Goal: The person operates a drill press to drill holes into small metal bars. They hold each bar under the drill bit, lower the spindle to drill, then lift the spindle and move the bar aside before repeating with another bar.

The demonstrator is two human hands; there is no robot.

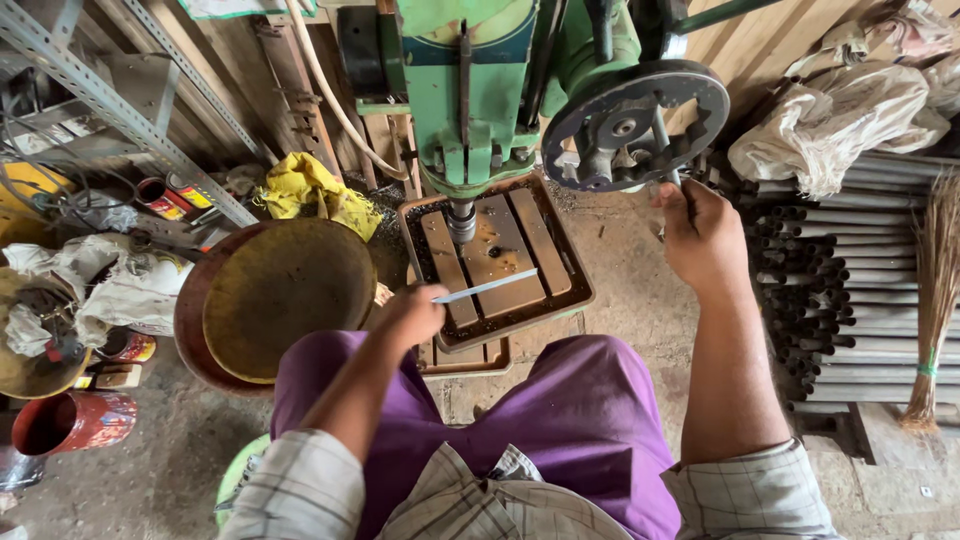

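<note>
I sit in front of a green drill press [470,90]. My left hand [412,312] pinches one end of a thin flat metal strip [490,286]. The strip lies across the wooden blocks on the press table [575,280], just below the drill chuck [461,222]. My right hand [702,238] grips a handle spoke under the dark round feed wheel [635,125] on the machine's right side. My knees in purple cloth [560,420] are below the table.
Two round metal pans [285,295] lean at the left beside a yellow rag [305,190]. Tins and a red cup [70,420] stand at far left. Stacked metal pipes [850,300], white sacks [840,120] and a broom [935,300] fill the right.
</note>
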